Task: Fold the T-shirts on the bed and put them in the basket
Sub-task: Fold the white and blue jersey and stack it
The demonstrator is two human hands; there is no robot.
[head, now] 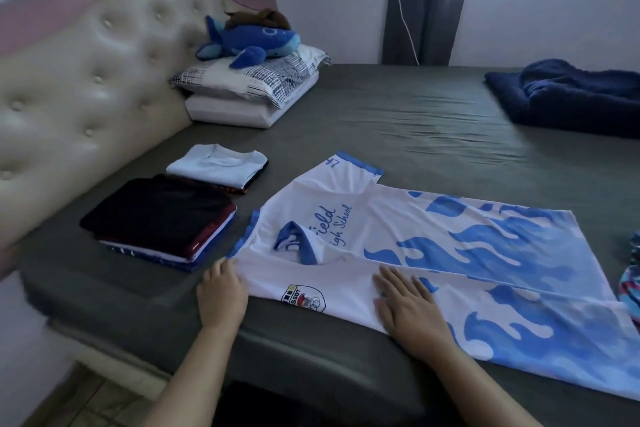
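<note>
A white T-shirt with blue flame pattern and blue collar [433,246] lies spread on the grey bed [415,121], its near side folded inward. My left hand [221,291] rests at the shoulder edge of the fold, fingers on the cloth. My right hand [408,305] lies flat with straight fingers on the folded part. A stack of folded shirts, black on top [159,215], sits to the left. A second small folded stack with a white shirt on top [218,166] lies behind it. No basket is in view.
A cream tufted headboard [76,87] runs along the left. Pillows [252,90] with a blue whale plush [246,42] lie at the back. A dark blue blanket [568,97] is at far right. A patterned garment [632,284] peeks in at the right edge.
</note>
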